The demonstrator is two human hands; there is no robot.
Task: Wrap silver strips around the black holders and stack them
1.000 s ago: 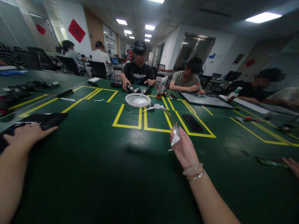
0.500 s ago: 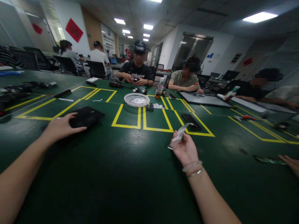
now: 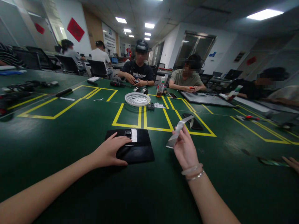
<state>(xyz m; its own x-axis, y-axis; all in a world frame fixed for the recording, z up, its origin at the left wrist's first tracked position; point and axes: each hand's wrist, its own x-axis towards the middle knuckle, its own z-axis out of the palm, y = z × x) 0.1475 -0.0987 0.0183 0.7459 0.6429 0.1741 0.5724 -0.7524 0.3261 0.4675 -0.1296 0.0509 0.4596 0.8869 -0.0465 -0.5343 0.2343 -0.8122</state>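
Note:
A flat black object (image 3: 140, 151) with a glossy surface lies on the green table in front of me. A white patch (image 3: 134, 135) shows on its upper part. My left hand (image 3: 112, 149) rests on its left side with the fingers spread. To the right, my right hand (image 3: 184, 144) is raised, palm up, and holds a thin silvery-white strip (image 3: 178, 129) between thumb and fingers. Behind this hand a black phone-like slab (image 3: 196, 123) lies within yellow tape lines.
Beyond the tape outlines stand a white round basket (image 3: 137, 99) and a bottle (image 3: 160, 88). Black tools and cables (image 3: 30, 85) lie at the far left. Several people sit across the table. Another person's hand (image 3: 291, 163) is at the right edge.
My left hand and the black object have moved right, to the middle of the table before me. The object now lies flatter and its white patch shows. My right hand has barely moved.

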